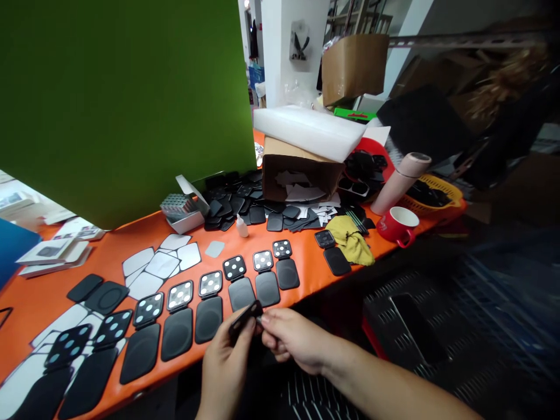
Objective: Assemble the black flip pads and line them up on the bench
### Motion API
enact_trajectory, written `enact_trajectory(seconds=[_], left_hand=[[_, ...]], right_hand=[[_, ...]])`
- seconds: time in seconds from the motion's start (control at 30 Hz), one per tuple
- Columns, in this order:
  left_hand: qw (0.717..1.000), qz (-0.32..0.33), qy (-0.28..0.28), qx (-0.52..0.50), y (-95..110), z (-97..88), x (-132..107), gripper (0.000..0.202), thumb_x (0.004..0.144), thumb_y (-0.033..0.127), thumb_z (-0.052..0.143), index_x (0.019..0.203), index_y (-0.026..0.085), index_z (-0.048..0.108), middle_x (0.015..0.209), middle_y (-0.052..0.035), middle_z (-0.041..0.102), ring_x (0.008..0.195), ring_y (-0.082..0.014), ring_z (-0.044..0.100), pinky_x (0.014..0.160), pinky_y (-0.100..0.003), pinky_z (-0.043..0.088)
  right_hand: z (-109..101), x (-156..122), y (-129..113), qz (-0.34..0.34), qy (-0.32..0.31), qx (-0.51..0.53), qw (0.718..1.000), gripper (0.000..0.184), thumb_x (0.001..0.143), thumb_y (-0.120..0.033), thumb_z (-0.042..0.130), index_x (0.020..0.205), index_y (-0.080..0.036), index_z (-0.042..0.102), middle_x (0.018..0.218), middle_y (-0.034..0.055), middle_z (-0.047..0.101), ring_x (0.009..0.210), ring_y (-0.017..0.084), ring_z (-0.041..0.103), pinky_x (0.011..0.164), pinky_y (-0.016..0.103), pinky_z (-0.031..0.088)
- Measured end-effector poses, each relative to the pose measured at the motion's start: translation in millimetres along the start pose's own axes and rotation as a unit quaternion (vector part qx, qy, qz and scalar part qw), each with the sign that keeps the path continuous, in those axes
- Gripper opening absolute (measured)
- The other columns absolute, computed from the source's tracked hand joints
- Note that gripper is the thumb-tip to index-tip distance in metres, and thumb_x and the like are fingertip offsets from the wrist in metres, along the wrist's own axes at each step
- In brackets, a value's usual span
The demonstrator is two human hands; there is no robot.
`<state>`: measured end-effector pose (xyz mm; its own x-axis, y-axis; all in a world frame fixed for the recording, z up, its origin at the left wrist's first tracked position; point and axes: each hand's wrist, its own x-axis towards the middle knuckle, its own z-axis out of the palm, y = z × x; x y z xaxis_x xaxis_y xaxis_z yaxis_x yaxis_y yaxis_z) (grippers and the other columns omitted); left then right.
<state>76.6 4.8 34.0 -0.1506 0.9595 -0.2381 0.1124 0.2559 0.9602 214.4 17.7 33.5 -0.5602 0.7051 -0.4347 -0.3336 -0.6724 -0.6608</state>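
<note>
My left hand grips a small flat black piece, seen nearly edge-on, just off the front edge of the table. My right hand is closed in a pinch at the right end of that piece; whatever lies between its fingertips is too small to name. Behind the hands, a row of unfolded black hinged pads runs along the table edge. Their upper squares carry pale round dots. Another hinged pad, without pale dots, lies farther right.
The orange table bears a small white bottle, white sheets, heaped black pads, an open carton, a yellow cloth, a red mug and a pink flask. A phone lies on a black crate at right.
</note>
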Motion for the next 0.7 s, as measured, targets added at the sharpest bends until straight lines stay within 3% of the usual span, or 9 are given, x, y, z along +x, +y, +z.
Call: enact_trajectory(seconds=[0.23, 0.4, 0.47, 0.7], left_hand=[[0.977, 0.179, -0.055, 0.104, -13, -3.3, -15, 0.022, 0.078, 0.026, 0.054, 0.096, 0.025, 0.066, 0.101, -0.0031, 0.066, 0.091, -0.0222, 0.061, 0.084, -0.033, 0.047], [0.916, 0.332, -0.146, 0.17, -30, -13.0, -14, 0.039, 0.076, 0.012, 0.054, 0.11, 0.029, 0.058, 0.112, -0.0012, 0.061, 0.098, -0.0194, 0.059, 0.087, -0.029, 0.047], [0.898, 0.363, -0.166, 0.183, -35, -12.4, -14, 0.045, 0.075, 0.008, 0.054, 0.115, 0.029, 0.054, 0.114, -0.0011, 0.06, 0.1, -0.0182, 0.058, 0.087, -0.028, 0.046], [0.891, 0.369, -0.198, 0.177, -41, 6.9, -14, 0.048, 0.076, 0.007, 0.05, 0.116, 0.033, 0.051, 0.115, 0.001, 0.059, 0.104, -0.0181, 0.056, 0.091, -0.03, 0.044]], right_hand=[[-6, -6, 4, 0.047, -0.019, 0.167, 0.985, 0.022, 0.082, -0.035, 0.05, 0.073, -0.016, 0.044, 0.055, -0.0064, 0.036, 0.039, 0.001, 0.024, 0.039, 0.013, 0.014], [-18, -11, 9, 0.126, -0.026, 0.237, 0.963, 0.025, 0.081, -0.036, 0.051, 0.07, -0.014, 0.047, 0.047, -0.0071, 0.038, 0.035, 0.002, 0.027, 0.035, 0.012, 0.017], [-20, -13, 12, 0.148, -0.005, 0.255, 0.956, 0.026, 0.08, -0.035, 0.05, 0.066, -0.014, 0.047, 0.043, -0.0071, 0.038, 0.033, 0.002, 0.028, 0.033, 0.012, 0.018], [-24, -20, 25, 0.165, 0.164, 0.296, 0.926, 0.031, 0.074, -0.039, 0.051, 0.053, -0.017, 0.042, 0.033, -0.0076, 0.036, 0.026, 0.004, 0.03, 0.027, 0.013, 0.018]])
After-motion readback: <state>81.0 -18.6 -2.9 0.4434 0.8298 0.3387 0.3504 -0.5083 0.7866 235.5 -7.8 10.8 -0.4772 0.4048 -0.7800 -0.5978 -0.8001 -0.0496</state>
